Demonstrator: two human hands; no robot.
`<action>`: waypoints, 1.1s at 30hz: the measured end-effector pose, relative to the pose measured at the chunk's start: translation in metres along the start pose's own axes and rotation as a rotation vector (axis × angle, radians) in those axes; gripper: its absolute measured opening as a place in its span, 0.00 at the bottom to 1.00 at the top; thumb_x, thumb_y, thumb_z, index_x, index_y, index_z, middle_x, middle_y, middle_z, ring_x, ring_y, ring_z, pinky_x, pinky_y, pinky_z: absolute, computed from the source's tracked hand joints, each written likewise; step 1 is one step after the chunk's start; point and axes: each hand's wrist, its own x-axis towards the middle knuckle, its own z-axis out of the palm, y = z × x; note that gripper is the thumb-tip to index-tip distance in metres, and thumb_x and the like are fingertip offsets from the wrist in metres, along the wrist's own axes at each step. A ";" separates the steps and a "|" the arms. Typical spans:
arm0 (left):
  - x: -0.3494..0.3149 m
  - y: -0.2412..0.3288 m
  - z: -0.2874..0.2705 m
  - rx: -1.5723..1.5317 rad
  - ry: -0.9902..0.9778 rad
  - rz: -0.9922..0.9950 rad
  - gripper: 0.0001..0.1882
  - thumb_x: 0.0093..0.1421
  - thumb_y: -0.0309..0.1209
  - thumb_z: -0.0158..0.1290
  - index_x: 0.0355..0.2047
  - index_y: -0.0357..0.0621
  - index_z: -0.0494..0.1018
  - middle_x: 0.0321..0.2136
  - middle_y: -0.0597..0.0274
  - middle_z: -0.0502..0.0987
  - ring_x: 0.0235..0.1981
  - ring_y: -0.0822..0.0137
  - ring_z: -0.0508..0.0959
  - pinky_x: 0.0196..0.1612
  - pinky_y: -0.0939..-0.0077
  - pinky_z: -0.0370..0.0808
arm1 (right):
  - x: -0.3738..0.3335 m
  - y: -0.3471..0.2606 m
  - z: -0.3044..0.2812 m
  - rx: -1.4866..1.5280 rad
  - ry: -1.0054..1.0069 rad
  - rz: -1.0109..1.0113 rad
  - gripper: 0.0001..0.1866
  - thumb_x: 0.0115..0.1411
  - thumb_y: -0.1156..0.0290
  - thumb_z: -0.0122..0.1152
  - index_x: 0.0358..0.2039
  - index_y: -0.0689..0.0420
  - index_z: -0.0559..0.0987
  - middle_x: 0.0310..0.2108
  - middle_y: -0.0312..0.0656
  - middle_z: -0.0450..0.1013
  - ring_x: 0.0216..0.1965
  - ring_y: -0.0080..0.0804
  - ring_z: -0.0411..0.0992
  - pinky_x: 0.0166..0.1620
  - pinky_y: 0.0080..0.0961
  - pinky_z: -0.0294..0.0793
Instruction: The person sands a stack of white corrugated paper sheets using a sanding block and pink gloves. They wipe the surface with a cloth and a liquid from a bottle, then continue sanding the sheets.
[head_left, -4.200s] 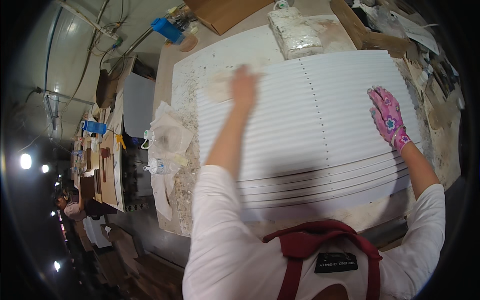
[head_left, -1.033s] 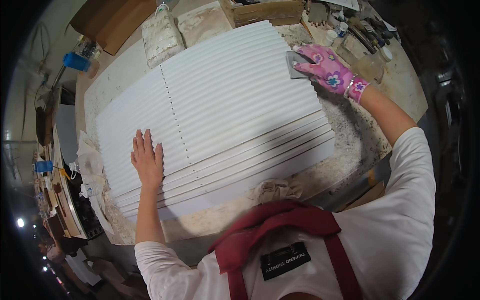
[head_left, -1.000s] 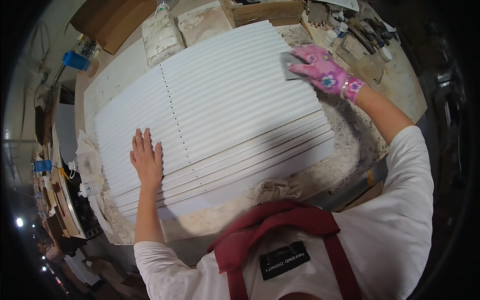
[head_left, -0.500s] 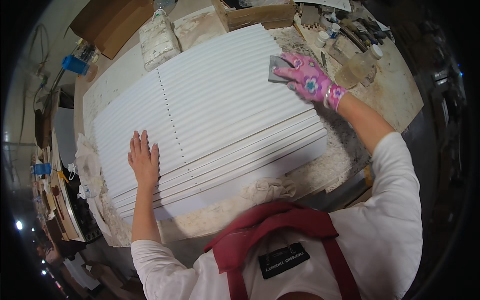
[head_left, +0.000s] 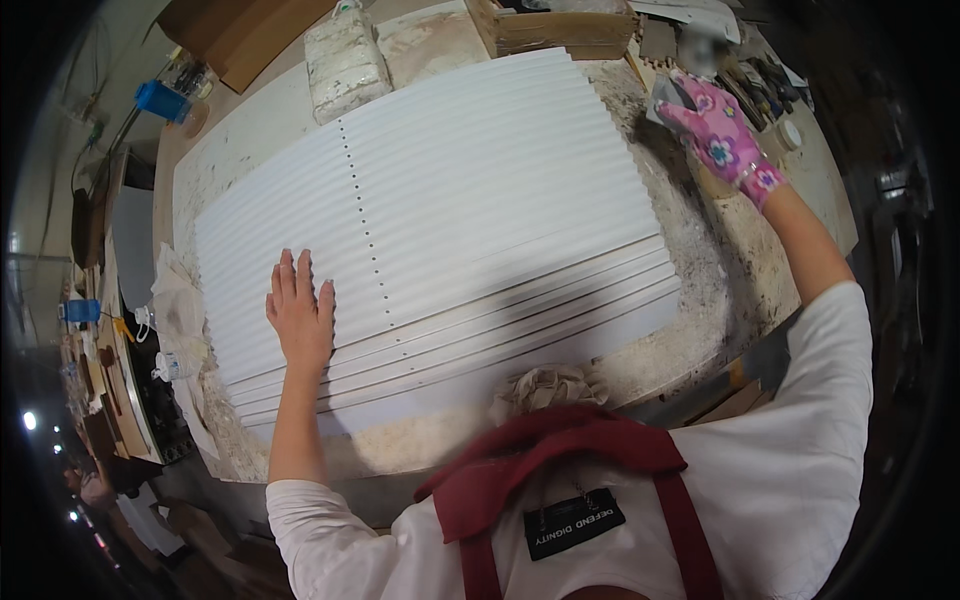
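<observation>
A large stack of white strips lies side by side on the worktable, with a row of small dark dots running across it. Bare and flat, my left hand rests on the strips near their left part, fingers stretched out. My right hand, in a pink flowered glove, is off the strips, beyond their right end. Its fingers are closed on a grey sanding pad, which is partly hidden by the glove.
A whitish wrapped block and an open cardboard box stand behind the strips. Bottles and tools crowd the far right. A crumpled cloth lies at the near edge, and the speckled tabletop borders the strips.
My right hand has moved right with the sanding pad, from the strips' right end to beside the tools. My left hand stays flat on the strips. The view has shifted slightly.
</observation>
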 end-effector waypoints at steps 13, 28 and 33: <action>-0.006 0.005 -0.002 0.037 -0.020 -0.001 0.29 0.64 0.43 0.43 0.64 0.55 0.57 0.66 0.58 0.53 0.67 0.52 0.51 0.65 0.48 0.45 | -0.006 -0.042 0.000 0.268 0.183 -0.163 0.26 0.51 0.67 0.63 0.53 0.44 0.72 0.58 0.50 0.62 0.57 0.52 0.62 0.59 0.43 0.63; 0.000 0.003 -0.005 0.006 -0.010 0.011 0.28 0.64 0.42 0.42 0.64 0.55 0.57 0.66 0.56 0.53 0.66 0.52 0.52 0.64 0.47 0.46 | -0.005 -0.061 0.000 0.183 0.137 -0.148 0.22 0.56 0.70 0.56 0.52 0.37 0.74 0.59 0.49 0.63 0.56 0.53 0.64 0.59 0.47 0.63; -0.003 0.007 -0.004 0.062 -0.009 0.010 0.28 0.65 0.43 0.41 0.64 0.54 0.57 0.66 0.56 0.53 0.66 0.52 0.53 0.63 0.49 0.49 | -0.032 -0.022 0.011 0.127 0.127 -0.132 0.25 0.54 0.73 0.57 0.52 0.37 0.74 0.62 0.49 0.60 0.57 0.55 0.62 0.60 0.49 0.60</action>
